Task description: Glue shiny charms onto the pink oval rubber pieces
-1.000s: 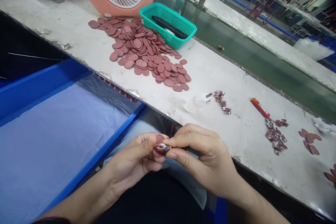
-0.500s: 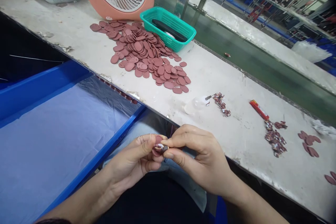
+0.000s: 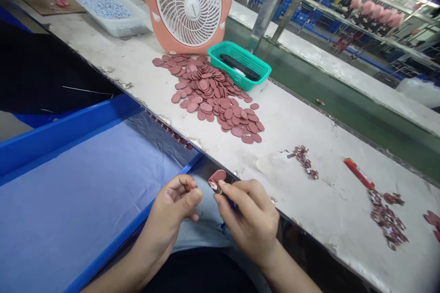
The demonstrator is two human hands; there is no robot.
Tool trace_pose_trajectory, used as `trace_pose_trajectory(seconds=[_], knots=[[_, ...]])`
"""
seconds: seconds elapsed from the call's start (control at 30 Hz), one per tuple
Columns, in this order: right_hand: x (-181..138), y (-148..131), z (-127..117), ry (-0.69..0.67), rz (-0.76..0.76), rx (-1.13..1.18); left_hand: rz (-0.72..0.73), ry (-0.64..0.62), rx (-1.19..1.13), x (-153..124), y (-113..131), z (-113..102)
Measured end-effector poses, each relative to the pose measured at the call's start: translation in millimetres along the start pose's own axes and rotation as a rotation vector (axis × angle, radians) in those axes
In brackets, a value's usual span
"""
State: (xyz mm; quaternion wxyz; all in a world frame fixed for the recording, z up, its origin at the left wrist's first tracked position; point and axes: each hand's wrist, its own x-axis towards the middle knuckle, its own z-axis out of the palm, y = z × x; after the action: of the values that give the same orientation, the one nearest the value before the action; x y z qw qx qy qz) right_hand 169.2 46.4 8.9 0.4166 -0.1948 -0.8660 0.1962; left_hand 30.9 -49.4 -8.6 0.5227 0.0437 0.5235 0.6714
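Well, the right hand [image 3: 248, 222] pinches a pink rubber oval tag [image 3: 217, 176] by its low edge, so the flat face stays free. The left hand [image 3: 173, 205] holds nothing, its fingers loosely curled. Lots more tags [image 3: 215, 98] lie heaped on the white bench [image 3: 309, 197], easy to reach.

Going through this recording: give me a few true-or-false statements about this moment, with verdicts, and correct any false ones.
1. The right hand pinches a pink oval disc. True.
2. The left hand grips that disc too. False: it is apart from the disc.
3. A pile of pink discs lies on the bench. True.
4. The teal basket is empty. False: a long black object lies in it.
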Motion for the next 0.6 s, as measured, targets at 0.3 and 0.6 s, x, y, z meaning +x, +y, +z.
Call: trace_pose_trajectory(seconds=[0.3,0.6], knots=[[-2,4,62,0.016,-0.142,-0.062,0.084,0.094,0.138,10,7,-16],[-7,3,68,-0.086,-0.169,-0.02,0.19,0.236,0.493,50,23,-46]])
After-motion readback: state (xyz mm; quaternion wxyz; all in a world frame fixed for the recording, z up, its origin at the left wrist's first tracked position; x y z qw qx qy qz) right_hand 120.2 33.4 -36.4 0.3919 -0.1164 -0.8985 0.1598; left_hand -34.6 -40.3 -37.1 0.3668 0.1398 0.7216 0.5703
